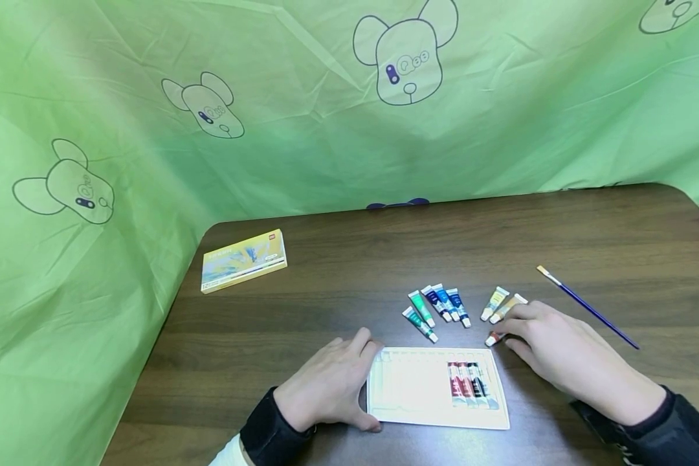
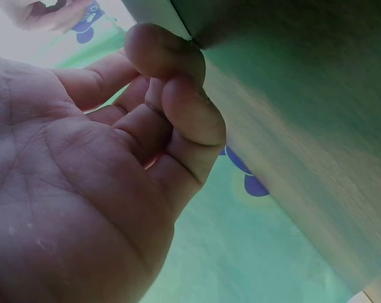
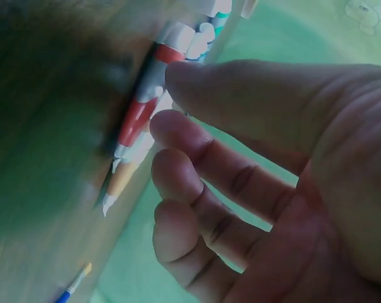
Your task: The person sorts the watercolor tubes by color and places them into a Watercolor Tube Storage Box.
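Across the top of the head view we see a green cloth [image 1: 303, 142] printed with outlined animal faces, and below it a brown, wood-grained table [image 1: 355, 259]. At left, a yellow box [image 1: 244, 262] carries blue print; at right, a brush [image 1: 600, 317] has a blue handle. Near the centre we find green tubes [image 1: 421, 309] and blue tubes [image 1: 445, 303]. The tray [image 1: 408, 391] is white. Upper left in the right wrist view, one tube [image 3: 139, 120] shows red and silver.

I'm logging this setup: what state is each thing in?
Left hand: gripping white tray
Right hand: at red tube, grip unclear
White tray: flat, partly filled
Red tube: capped, lying down
Green tubes, blue tubes, yellowish tubes: capped, loose
Tray tubes: side by side
Paintbrush: lying down
Yellow box: lying flat
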Demonstrator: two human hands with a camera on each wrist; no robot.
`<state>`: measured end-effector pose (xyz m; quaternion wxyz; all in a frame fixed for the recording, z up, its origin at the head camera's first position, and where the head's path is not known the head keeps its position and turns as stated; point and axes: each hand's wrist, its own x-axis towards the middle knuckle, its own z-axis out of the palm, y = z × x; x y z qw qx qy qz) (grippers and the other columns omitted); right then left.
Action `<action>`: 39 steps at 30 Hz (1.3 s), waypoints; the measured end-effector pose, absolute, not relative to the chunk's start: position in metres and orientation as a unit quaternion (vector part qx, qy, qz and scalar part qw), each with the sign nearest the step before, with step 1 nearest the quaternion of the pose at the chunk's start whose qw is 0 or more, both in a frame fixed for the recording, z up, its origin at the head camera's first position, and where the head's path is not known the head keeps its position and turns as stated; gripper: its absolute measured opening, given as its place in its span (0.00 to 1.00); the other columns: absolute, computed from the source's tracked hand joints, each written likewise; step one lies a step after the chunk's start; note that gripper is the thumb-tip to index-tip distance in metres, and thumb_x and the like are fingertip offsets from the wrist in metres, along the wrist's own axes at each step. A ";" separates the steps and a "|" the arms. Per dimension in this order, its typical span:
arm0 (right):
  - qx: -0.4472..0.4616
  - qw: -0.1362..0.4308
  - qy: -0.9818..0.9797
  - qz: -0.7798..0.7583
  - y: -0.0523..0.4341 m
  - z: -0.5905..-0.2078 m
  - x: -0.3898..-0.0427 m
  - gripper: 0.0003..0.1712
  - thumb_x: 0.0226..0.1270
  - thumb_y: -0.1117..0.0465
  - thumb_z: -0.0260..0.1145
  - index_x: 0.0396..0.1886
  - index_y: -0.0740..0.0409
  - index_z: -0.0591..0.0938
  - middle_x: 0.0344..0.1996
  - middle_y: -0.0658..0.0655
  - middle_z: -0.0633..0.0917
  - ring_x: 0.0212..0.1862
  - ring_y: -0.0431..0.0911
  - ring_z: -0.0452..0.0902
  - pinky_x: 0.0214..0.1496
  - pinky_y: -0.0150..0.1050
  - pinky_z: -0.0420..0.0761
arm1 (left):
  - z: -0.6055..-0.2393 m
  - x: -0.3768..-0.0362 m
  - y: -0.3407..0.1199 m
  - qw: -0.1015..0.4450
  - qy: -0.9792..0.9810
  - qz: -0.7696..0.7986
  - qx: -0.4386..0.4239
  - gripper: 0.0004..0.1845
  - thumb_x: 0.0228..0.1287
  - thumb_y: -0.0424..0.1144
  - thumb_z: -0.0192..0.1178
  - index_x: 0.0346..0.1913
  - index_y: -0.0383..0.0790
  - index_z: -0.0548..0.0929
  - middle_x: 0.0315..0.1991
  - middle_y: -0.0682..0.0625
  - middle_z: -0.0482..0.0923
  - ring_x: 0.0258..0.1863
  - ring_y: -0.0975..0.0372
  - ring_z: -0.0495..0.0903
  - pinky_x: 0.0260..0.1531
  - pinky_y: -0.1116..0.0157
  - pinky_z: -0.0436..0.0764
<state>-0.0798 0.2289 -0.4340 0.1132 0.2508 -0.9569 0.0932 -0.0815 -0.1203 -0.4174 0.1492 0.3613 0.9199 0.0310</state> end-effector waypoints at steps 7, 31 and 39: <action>0.209 0.066 -0.971 0.092 0.229 -0.431 -0.081 0.11 0.54 0.60 0.83 0.28 0.38 0.89 0.32 0.41 0.85 0.36 0.44 0.83 0.30 0.43 0.79 | -0.417 -0.082 -0.120 0.153 0.919 0.030 0.362 0.54 0.43 0.69 0.81 0.70 0.44 0.73 0.50 0.55 0.72 0.41 0.67 0.71 0.49 0.68 0.76; 0.128 -0.014 -0.987 0.094 0.237 -0.427 -0.076 0.24 0.64 0.60 0.76 0.16 0.46 0.70 0.16 0.44 0.64 0.22 0.43 0.61 0.25 0.40 0.58 | -0.416 -0.082 -0.120 0.167 0.921 0.030 0.351 0.54 0.44 0.69 0.80 0.71 0.45 0.72 0.52 0.55 0.72 0.43 0.66 0.72 0.52 0.67 0.77; 0.107 -0.011 -0.991 0.081 0.235 -0.420 -0.076 0.26 0.66 0.56 0.75 0.14 0.43 0.69 0.15 0.44 0.64 0.22 0.45 0.62 0.24 0.43 0.59 | -0.417 -0.082 -0.120 0.162 0.921 0.029 0.353 0.54 0.43 0.69 0.80 0.71 0.45 0.73 0.53 0.55 0.72 0.43 0.67 0.72 0.52 0.67 0.77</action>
